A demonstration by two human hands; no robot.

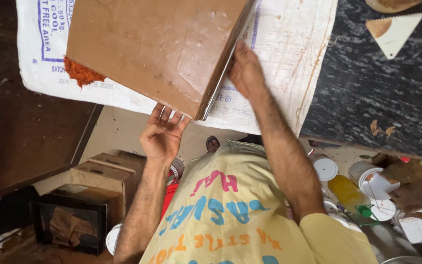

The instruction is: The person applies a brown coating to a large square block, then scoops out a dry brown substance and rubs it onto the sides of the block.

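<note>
A large brown glazed tile (157,46) is tilted up over a white woven sack (284,54) spread on the bench. My left hand (161,137) supports the tile's near corner from underneath, its fingers spread against the bottom edge. My right hand (244,72) grips the tile's right edge, thumb side against its thin grey rim. An orange-red crumbly paste (80,73) shows at the tile's lower left edge, on the sack.
A black speckled stone slab (372,93) lies to the right, with a white notched triangular scraper (392,30) on it. Below are cardboard boxes (104,178), a dark open box (69,222), white tubs (369,178) and a yellow bottle (348,193).
</note>
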